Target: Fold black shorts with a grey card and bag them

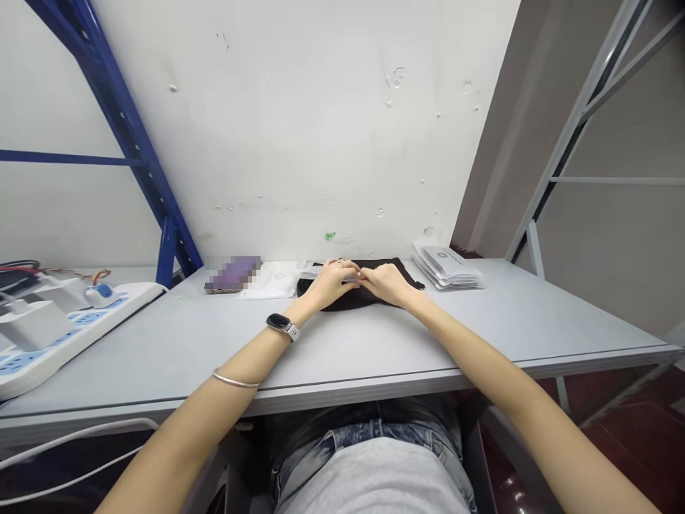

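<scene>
My left hand (336,283) and my right hand (389,283) meet over a black cloth item (342,303) lying near the wall. Both hands are closed, fingertips pinched close together. Between them a thin white paper-like piece (350,279) shows in part; my fingers hide most of it, so its exact kind is unclear. The black item spreads out beneath both hands, its middle covered by them. Just right of it lies a stack of folded white paper leaflets (447,270) with dark print on top.
White printed sheets (274,280) lie left of the black item, with a blurred purple phone-like object (233,274) beside them. A white power strip (85,330) with plugged-in chargers and cables fills the table's left end. Behind the grey table (374,346) rises a white panel (300,143).
</scene>
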`<action>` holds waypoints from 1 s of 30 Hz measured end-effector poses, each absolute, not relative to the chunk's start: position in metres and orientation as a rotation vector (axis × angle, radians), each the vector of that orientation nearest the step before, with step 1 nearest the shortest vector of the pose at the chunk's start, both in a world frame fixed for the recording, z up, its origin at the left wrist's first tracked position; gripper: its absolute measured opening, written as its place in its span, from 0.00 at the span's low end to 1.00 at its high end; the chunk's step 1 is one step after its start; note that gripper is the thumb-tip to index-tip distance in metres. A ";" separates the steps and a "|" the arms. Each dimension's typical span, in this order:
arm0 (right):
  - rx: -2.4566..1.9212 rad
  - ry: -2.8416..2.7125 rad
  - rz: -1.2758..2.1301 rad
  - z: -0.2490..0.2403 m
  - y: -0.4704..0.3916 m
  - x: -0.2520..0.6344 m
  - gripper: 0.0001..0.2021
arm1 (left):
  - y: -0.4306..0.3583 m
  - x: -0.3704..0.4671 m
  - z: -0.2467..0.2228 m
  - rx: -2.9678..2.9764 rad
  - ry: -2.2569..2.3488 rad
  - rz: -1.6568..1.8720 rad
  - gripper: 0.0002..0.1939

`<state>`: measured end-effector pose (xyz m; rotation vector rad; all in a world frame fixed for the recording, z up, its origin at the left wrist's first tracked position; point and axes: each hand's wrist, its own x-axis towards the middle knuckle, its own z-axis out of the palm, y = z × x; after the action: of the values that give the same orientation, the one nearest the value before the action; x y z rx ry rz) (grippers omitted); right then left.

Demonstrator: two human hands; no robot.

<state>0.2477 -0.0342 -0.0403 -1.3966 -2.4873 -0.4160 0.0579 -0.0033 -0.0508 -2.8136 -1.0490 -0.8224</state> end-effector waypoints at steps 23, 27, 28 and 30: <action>-1.617 -2.335 -0.464 -0.029 -0.009 0.314 0.09 | 0.026 0.002 -0.044 -2.568 -1.330 -0.753 0.11; -1.660 -2.362 -0.429 -0.027 -0.011 0.313 0.08 | 0.025 0.003 -0.044 -2.596 -1.322 -0.695 0.11; -1.671 -2.362 -0.425 -0.027 -0.012 0.313 0.08 | 0.024 0.003 -0.043 -2.600 -1.328 -0.688 0.11; -1.681 -2.370 -0.419 -0.026 -0.012 0.314 0.08 | 0.024 0.002 -0.044 -2.609 -1.345 -0.682 0.11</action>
<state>0.3145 -0.0121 -0.0257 -1.6813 -2.3705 -0.4190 0.0016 0.0240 -0.0436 -2.6092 -1.3453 -0.6821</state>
